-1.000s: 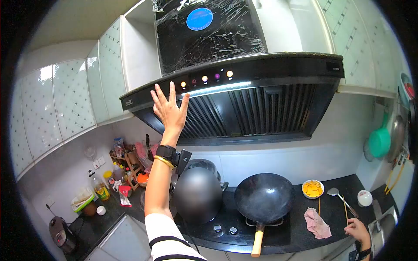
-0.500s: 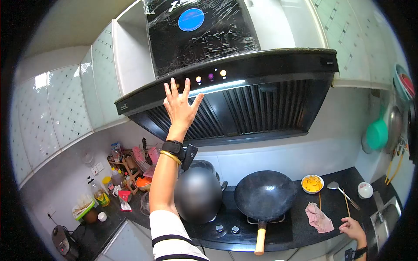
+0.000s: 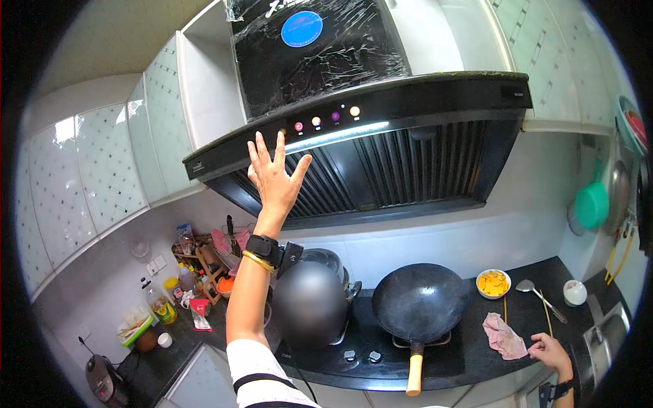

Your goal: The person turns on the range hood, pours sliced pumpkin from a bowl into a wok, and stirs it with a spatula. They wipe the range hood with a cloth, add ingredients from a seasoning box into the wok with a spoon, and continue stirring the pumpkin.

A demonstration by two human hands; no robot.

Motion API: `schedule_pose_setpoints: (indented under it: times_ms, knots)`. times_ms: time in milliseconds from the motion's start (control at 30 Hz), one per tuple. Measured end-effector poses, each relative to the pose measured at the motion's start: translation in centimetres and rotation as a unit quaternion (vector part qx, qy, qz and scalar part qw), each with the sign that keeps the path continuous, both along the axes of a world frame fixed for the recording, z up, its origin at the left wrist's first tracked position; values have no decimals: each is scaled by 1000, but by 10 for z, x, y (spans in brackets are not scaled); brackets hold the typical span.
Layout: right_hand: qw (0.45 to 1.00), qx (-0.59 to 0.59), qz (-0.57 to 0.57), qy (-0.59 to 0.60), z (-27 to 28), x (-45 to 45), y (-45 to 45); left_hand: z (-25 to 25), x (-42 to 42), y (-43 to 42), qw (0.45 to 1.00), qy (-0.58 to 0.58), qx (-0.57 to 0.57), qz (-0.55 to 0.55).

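My left hand [image 3: 273, 178] is raised with fingers spread in front of the black range hood [image 3: 435, 95], its fingertips by the left end of a row of lit buttons [image 3: 316, 122]. A light strip glows under the buttons. At the lower right, my right hand [image 3: 549, 355] is low over the counter edge, fingers bent, beside a pink cloth [image 3: 505, 337] and the end of a wooden chopstick [image 3: 547, 314]. Whether its fingers pinch anything is too small to tell. A black wok [image 3: 420, 302] with a wooden handle sits on the stove.
A blurred round shape covers the left burner. To the wok's right are a bowl of orange slices [image 3: 493, 284], a spatula [image 3: 542, 301], a white bowl [image 3: 575, 293] and a sink [image 3: 610, 343]. Bottles [image 3: 159, 302] and a rice cooker [image 3: 105, 381] stand at left.
My left hand first moved right along the hood buttons, then back left and slightly down; a red button now shows beside it. My right hand has moved up and left, nearer the pink cloth.
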State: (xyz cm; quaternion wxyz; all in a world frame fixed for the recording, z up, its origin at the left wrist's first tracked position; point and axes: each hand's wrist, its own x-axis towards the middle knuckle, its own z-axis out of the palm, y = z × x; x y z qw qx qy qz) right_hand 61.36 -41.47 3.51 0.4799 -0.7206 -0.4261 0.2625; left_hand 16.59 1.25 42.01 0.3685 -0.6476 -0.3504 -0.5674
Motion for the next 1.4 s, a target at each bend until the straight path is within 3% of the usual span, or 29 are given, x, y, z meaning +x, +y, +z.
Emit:
schedule_pose_setpoints:
  times_ms: [133, 433, 667, 767, 967, 1100, 1300, 1367, 1400]
  knots:
    - [998, -10, 51, -32, 1, -1, 12, -2, 0, -1, 1000, 10, -17, 10]
    - [997, -5, 45, -64, -9, 0, 18, 5, 31, -16, 997, 65, 28, -28]
    - [1000, 9, 0, -16, -15, -6, 4, 23, 74, -24, 995, 88, 35, -21]
    - [1000, 14, -14, 20, -19, -7, -2, 26, 68, -29, 993, 102, 60, 9]
    - [999, 4, 15, -41, -22, 4, 7, 13, 32, -25, 998, 42, 33, -14]
    - [996, 7, 40, -74, -7, 4, 40, -8, 6, -31, 998, 68, 1, 2]
    - [996, 56, 71, -15, 28, 30, 98, -34, -11, -55, 994, 103, -6, 36]
    - [985, 101, 51, 132, 33, 48, 117, -44, -11, -61, 987, 138, 19, 77]
    - [991, 94, 25, 89, 20, 70, 126, -51, -16, -59, 981, 151, 23, 120]
